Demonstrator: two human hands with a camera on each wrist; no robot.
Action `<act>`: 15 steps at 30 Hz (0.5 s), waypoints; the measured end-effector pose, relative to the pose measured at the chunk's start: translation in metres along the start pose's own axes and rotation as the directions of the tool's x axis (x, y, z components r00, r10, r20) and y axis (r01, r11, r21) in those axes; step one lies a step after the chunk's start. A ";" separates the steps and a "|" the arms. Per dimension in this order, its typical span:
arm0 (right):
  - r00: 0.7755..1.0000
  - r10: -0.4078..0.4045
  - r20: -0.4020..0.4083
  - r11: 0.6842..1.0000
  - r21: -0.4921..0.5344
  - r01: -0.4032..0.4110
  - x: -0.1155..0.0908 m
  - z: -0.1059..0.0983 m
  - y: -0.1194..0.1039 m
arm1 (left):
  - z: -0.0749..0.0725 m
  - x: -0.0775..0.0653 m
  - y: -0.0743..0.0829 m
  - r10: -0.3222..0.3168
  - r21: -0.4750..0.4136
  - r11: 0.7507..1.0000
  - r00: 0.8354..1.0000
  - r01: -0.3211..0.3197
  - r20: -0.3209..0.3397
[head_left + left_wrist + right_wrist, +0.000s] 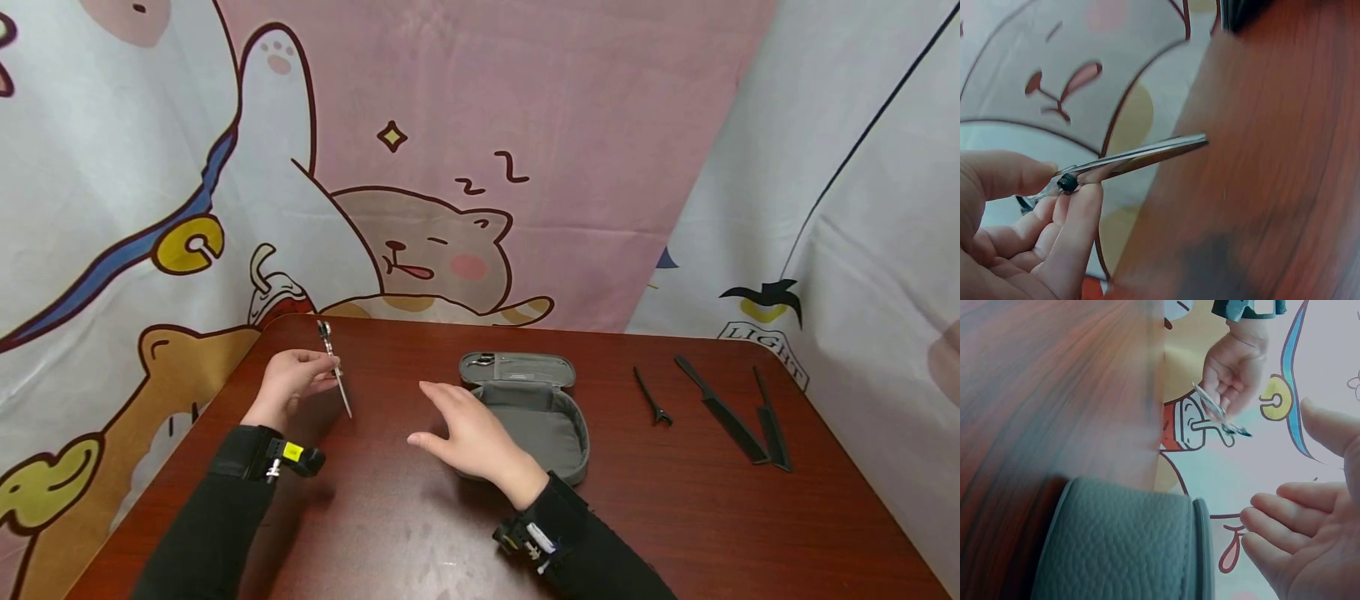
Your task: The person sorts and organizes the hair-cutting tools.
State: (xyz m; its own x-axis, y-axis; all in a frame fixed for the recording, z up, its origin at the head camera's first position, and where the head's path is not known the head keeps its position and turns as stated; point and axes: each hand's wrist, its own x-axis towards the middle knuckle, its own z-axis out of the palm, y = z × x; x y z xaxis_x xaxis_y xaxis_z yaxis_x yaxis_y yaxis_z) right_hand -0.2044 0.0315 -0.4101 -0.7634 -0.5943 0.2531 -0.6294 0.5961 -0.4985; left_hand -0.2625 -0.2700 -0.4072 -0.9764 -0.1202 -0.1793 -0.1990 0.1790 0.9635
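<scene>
My left hand (296, 383) pinches a pair of slim metal scissors (342, 390) between thumb and fingers, lifted above the left side of the table. In the left wrist view the scissors' blades (1154, 150) lie together and point right, with a dark pivot screw (1067, 182) beside my fingertips. My right hand (476, 433) is held in the air with spread fingers and holds nothing. It overlaps the left side of a grey zip case (577, 425), which stands unzipped with its lid raised at the back. A small metal item (480, 360) sits in the lid's pocket.
To the right of the case lie a dark hair clip (651, 396), a long black comb (723, 412) and a smaller black comb (772, 421) on the brown table (375, 517). A printed cloth (585, 125) hangs behind the table.
</scene>
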 end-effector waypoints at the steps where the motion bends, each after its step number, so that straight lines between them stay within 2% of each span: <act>1: 1.000 0.001 -0.013 1.000 -0.003 -0.001 0.001 0.001 -0.001 | 0.004 -0.002 0.001 0.008 -0.010 1.000 1.000 -0.008 -0.007; 7: 0.997 0.006 -0.082 1.000 0.018 -0.004 0.003 0.006 -0.003 | 0.030 -0.012 0.010 0.051 -0.079 0.995 0.997 -0.055 -0.055; 15: 0.989 0.058 -0.134 0.998 0.046 -0.053 0.006 0.014 -0.005 | 0.062 -0.025 0.018 0.119 -0.118 0.984 0.988 -0.131 -0.103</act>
State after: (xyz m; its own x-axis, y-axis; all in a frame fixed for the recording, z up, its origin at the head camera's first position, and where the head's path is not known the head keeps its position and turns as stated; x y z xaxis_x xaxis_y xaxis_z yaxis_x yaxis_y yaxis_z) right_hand -0.2037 0.0179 -0.4176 -0.8114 -0.4808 0.3325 -0.5810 0.6010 -0.5488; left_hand -0.2466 -0.2032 -0.3978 -0.9794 -0.1977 -0.0417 -0.0578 0.0764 0.9954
